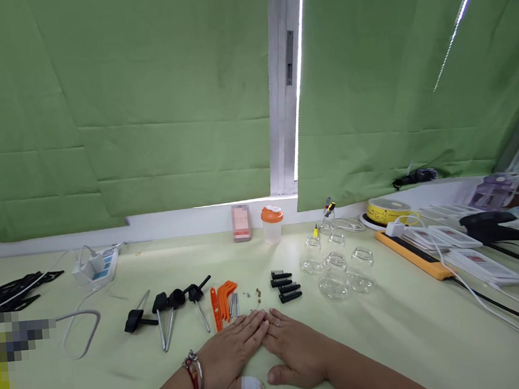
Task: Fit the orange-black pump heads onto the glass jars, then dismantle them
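My left hand [229, 355] lies flat on the table with its thumb wrapped in white and bracelets at the wrist. Its fingertips meet those of my right hand [299, 353], also flat, with a ring on one finger. Neither hand holds anything. Just beyond the left fingers are orange plastic pieces [225, 299] and thin metal pins [234, 305]. Small brass-coloured bits [258, 294] sit ahead of the touching fingertips. Beyond my right hand lie several black cylinders with springs [288, 287]. Black plastic parts with metal rods [177, 299] are spread to the left.
Several clear glass vessels [335, 275] stand to the right, near an orange power strip [414, 254] with trailing cables. A yellow tape roll [389, 211] is behind it. An orange-lidded cup [272, 224] and a small box [241, 223] stand at the back. A white power strip [97, 267] lies left.
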Tool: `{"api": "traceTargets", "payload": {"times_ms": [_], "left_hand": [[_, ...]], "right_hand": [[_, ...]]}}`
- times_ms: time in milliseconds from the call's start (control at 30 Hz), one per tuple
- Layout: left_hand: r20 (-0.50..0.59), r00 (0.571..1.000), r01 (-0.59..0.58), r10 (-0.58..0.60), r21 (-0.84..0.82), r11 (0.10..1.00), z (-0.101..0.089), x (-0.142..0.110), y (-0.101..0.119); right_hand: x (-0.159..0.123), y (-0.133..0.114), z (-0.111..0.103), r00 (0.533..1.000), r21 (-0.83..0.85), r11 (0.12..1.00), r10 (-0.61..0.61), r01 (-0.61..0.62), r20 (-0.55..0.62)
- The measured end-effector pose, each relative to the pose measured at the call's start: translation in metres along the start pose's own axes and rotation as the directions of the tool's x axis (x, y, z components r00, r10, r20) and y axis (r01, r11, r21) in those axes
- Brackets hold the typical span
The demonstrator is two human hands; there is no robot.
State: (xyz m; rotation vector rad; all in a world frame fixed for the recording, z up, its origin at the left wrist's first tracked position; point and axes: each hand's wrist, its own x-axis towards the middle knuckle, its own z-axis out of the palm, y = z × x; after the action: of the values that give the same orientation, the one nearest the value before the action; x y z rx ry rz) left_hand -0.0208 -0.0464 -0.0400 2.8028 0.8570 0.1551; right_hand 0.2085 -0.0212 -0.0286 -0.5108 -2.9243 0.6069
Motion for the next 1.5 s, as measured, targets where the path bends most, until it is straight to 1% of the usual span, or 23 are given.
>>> {"api": "traceTargets", "payload": {"times_ms": [200, 433, 700, 967, 1100, 1167, 1200, 1233, 1267, 1300, 1333, 1400, 1467, 1500], "left_hand": [[-0.014, 1.000, -0.008, 0.008, -0.026, 1.000, 0.000, 0.004, -0.001], [-0.001, 1.000, 0.024, -0.024, -0.052, 0.998, 0.000, 0.005, -0.001], [-0.033, 0.999, 0.021, -0.024, -0.078, 0.997, 0.001, 0.006, -0.002], [-0.009, 0.999, 0.033, -0.034, -0.084, 0.996, 0.000, 0.007, -0.005], [-0.056, 0.998, 0.006, -0.012, -0.094, 0.996, 0.001, 0.006, -0.007], [-0.119, 0.993, -0.001, -0.009, -0.081, 0.997, 0.002, 0.004, -0.011], [-0.170, 0.985, 0.011, -0.022, -0.067, 0.998, 0.002, 0.003, -0.013], [-0.234, 0.971, 0.038, -0.049, -0.051, 0.998, 0.002, 0.001, -0.017], [-0.305, 0.948, 0.083, -0.091, -0.038, 0.996, 0.001, -0.001, -0.021], [-0.383, 0.911, 0.148, -0.149, -0.033, 0.988, 0.000, -0.003, -0.026], [-0.456, 0.864, 0.220, -0.212, -0.037, 0.975, -0.002, -0.006, -0.032], [-0.575, 0.739, 0.386, -0.350, -0.063, 0.920, -0.007, -0.014, -0.046], [-0.688, 0.588, 0.509, -0.426, -0.095, 0.856, -0.013, -0.023, -0.061], [-0.724, 0.515, 0.559, -0.458, -0.121, 0.820, -0.017, -0.029, -0.068]], "right_hand": [[0.001, 0.004, 0.001, 1.000, 0.007, 1.000, -0.022, 0.022, -0.017], [0.003, 0.007, 0.003, 1.000, 0.016, 1.000, -0.003, 0.003, -0.020], [0.003, 0.009, 0.003, 1.000, 0.052, 0.999, 0.007, -0.006, -0.013], [0.002, 0.008, 0.002, 1.000, 0.068, 0.998, 0.017, -0.017, -0.005], [0.003, 0.008, 0.002, 1.000, 0.069, 0.997, 0.021, -0.021, 0.000], [0.003, 0.008, 0.001, 1.000, 0.074, 0.997, 0.025, -0.025, 0.008], [0.003, 0.008, 0.001, 0.999, 0.078, 0.996, 0.031, -0.032, 0.015], [0.003, 0.008, 0.000, 0.999, 0.084, 0.996, 0.040, -0.041, 0.023], [0.002, 0.007, 0.000, 0.998, 0.089, 0.995, 0.048, -0.050, 0.030], [0.002, 0.007, -0.001, 0.998, 0.094, 0.994, 0.055, -0.058, 0.035], [0.001, 0.007, -0.002, 0.997, 0.098, 0.993, 0.060, -0.063, 0.038], [0.000, 0.006, -0.002, 0.997, 0.101, 0.993, 0.064, -0.068, 0.035], [-0.001, 0.006, -0.002, 0.997, 0.105, 0.992, 0.066, -0.069, 0.032], [-0.001, 0.006, -0.002, 0.997, 0.107, 0.992, 0.065, -0.068, 0.030]]}}
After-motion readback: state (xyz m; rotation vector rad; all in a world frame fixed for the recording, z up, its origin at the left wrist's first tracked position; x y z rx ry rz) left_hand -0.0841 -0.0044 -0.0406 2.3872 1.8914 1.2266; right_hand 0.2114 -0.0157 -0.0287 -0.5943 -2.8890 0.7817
